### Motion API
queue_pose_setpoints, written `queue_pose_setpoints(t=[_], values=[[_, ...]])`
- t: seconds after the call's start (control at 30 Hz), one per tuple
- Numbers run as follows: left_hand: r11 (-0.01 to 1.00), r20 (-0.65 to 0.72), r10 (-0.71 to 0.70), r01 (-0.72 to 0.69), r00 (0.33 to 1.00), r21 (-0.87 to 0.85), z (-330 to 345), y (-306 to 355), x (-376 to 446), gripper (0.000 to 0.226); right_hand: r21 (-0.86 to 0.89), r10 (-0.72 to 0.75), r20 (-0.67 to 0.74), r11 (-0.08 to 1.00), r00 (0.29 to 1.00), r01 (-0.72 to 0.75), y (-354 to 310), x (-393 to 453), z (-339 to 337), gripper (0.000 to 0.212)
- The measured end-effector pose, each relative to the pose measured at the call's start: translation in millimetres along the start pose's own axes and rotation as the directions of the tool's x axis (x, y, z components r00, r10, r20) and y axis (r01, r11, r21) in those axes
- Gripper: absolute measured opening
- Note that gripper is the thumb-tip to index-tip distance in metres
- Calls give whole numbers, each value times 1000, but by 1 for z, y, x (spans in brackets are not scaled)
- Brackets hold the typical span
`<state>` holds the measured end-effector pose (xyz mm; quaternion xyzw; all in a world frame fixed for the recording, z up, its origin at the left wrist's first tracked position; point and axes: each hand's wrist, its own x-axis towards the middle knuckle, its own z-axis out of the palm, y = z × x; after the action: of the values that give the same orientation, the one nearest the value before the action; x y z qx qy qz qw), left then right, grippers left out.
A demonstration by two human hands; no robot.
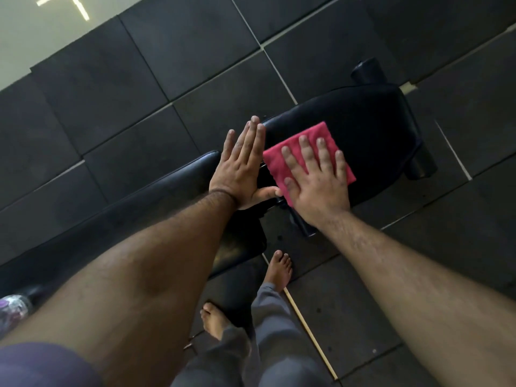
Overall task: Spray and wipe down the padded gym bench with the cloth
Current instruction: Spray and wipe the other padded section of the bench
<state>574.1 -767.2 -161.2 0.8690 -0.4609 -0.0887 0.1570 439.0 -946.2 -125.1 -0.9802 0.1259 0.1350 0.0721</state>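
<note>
A black padded gym bench (371, 118) runs from lower left to upper right, in two pads with a gap between them. A folded red cloth (332, 141) lies flat on the seat pad. My right hand (315, 177) presses down on the cloth with straight, spread fingers. My left hand (240, 163) rests flat, fingers straight and together, over the gap at the end of the long back pad (156, 191), its thumb reaching toward the cloth. A bottle (12, 308) shows at the lower left edge, mostly hidden by my left arm.
Dark rubber floor tiles (139, 93) surround the bench. A pale glossy floor (42, 29) begins at the upper left. My bare feet (279, 266) and grey trouser legs stand beside the bench's near side. A black roller pad (421, 166) sticks out at the seat's end.
</note>
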Motion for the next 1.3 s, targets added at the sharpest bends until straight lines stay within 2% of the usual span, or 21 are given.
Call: queue_pose_setpoints(t=[0.03, 0.1, 0.17, 0.2, 0.3, 0.37, 0.43, 0.5, 0.6, 0.8, 0.87, 0.97, 1.0, 1.03, 1.07, 1.1, 1.13, 1.17, 1.23, 1.27, 1.3], values=[[1000, -3, 5, -5, 1000, -4, -1, -1, 1, 137, 47, 30, -26, 998, 999, -29, 2, -6, -2, 68], [999, -21, 15, -16, 1000, -33, -2, -2, 2, 141, 197, 259, -123, 952, 958, -233, 3, -6, -11, 74], [996, -40, 37, -40, 999, -77, -3, 1, 2, 142, 338, 535, -129, 815, 835, -470, 3, 4, -24, 81], [994, -54, 48, -54, 997, -100, -4, 3, 2, 141, 369, 605, -98, 759, 790, -536, 2, 11, -31, 80], [969, -132, 35, -65, 991, -237, -12, 6, 0, 132, 405, 637, -12, 708, 771, -579, -8, 29, -46, 45], [932, -206, -71, -9, 976, -362, -21, 7, -1, 121, 466, 619, 34, 685, 784, -561, -19, 33, -52, 21], [879, -304, -239, 73, 922, -471, -32, 9, -8, 107, 546, 574, 43, 672, 818, -500, -32, 32, -53, 24], [800, -392, -437, 152, 809, -580, -44, 8, -23, 86, 617, 524, 19, 664, 851, -422, -51, 28, -56, 21], [653, -412, -693, 271, 592, -708, -66, 1, -72, 58, 659, 441, -35, 685, 897, -311, -91, 20, -67, 17], [499, -410, -865, 403, 290, -767, -98, -34, -234, 33, 694, 139, -36, 716, 990, -75, -212, 1, -84, 6], [355, -360, -930, 431, 73, -829, -106, -44, -291, 35, 713, 38, -19, 701, 999, -13, -260, -10, -82, 4], [165, -274, -905, 326, -326, -931, -125, -60, -369, 44, 722, -83, -11, 689, 997, 65, -330, -29, -73, 20], [146, -276, -863, 315, -424, -938, -131, -68, -392, 53, 718, -120, -10, 690, 993, 91, -352, -36, -69, 23], [141, -304, -822, 346, -481, -928, -134, -76, -414, 72, 718, -158, -6, 687, 987, 114, -372, -43, -64, 25], [144, -336, -800, 385, -497, -912, -138, -84, -432, 94, 718, -192, 0, 683, 981, 133, -390, -49, -59, 26], [155, -347, -809, 398, -475, -904, -141, -94, -447, 113, 715, -223, 7, 683, 975, 151, -407, -55, -53, 26], [175, -345, -840, 394, -418, -902, -144, -105, -459, 126, 707, -251, 14, 687, 968, 168, -423, -60, -48, 25], [206, -345, -879, 391, -328, -897, -148, -116, -466, 132, 697, -275, 20, 693, 961, 184, -437, -64, -43, 24], [239, -304, -945, 380, -118, -893, -152, -141, -471, 129, 686, -293, 39, 703, 955, 187, -461, -68, -31, 23], [227, -263, -964, 373, -47, -900, -153, -150, -472, 117, 688, -285, 53, 705, 957, 172, -472, -70, -26, 24], [213, -237, -971, 386, -15, -898, -153, -157, -473, 98, 687, -270, 65, 711, 961, 153, -481, -72, -20, 26]])
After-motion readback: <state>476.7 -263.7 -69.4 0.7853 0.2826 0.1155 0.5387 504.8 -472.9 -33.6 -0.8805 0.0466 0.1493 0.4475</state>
